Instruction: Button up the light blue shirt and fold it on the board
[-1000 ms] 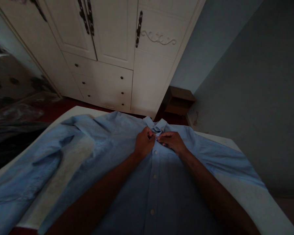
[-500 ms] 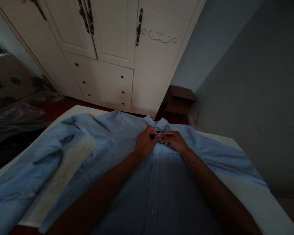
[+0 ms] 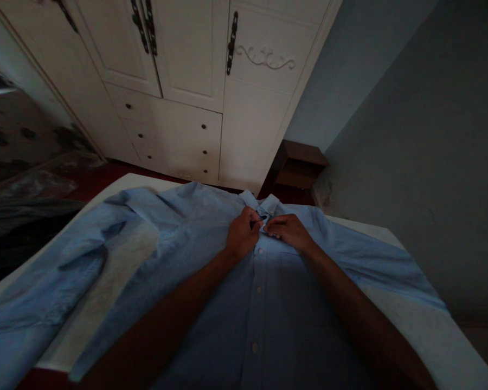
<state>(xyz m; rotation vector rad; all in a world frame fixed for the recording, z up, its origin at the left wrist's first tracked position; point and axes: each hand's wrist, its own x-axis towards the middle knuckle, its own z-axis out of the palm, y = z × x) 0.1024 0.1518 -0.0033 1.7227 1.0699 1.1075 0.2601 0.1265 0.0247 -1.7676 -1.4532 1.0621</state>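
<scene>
A light blue button-up shirt (image 3: 203,233) lies front side up, its collar (image 3: 269,203) at the far end and both sleeves spread out sideways. Just below the collar, my left hand (image 3: 243,233) pinches the front edge of the shirt between thumb and fingers. Close beside it on the right, my right hand (image 3: 288,230) grips the other side of the same opening, fingers bent. A small gap in the cloth shows between the fingertips. Lower down the front, several white buttons (image 3: 255,347) run in a line. Any button between my fingers is hidden.
The shirt rests on a white table (image 3: 415,319). Behind stands a cream wardrobe (image 3: 191,141) with dark handles. A brown wooden box-like cabinet (image 3: 303,157) sits near the grey wall (image 3: 423,135). Dark cloth (image 3: 20,227) is heaped at the left.
Both hands stay at the top of the shirt front. The fingertips have shifted slightly, and the cloth between them is turned differently, with a little more of it showing.
</scene>
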